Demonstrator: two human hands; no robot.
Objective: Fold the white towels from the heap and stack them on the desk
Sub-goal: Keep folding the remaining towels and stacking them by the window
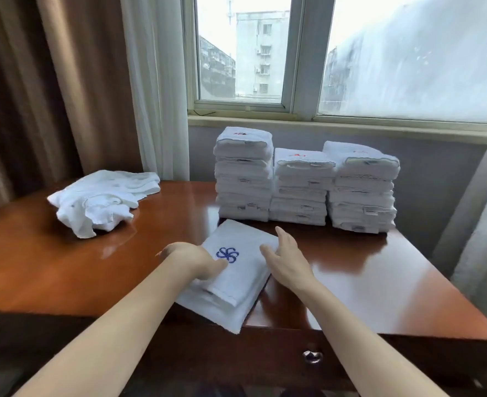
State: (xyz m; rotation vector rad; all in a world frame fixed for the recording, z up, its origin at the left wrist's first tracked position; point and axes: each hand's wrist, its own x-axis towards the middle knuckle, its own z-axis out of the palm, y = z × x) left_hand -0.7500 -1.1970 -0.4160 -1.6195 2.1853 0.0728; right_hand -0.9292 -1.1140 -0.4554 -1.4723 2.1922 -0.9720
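A folded white towel (pixel 236 279) with a blue emblem lies at the desk's front edge, one corner hanging over it. My left hand (pixel 192 259) rests on its left side, fingers curled down onto the cloth. At the towel's right edge my right hand (pixel 286 257) touches it with straight fingers. A loose heap of unfolded white towels (pixel 99 199) sits at the back left of the desk (pixel 50 267). Three stacks of folded white towels stand at the back: left stack (pixel 243 174), middle stack (pixel 301 187), right stack (pixel 362 187).
The brown wooden desk has a drawer with a metal knob (pixel 312 356) below the front edge. Brown and white curtains (pixel 93 81) hang at the left, and another curtain (pixel 482 213) at the right. A window (pixel 322 53) is behind the stacks.
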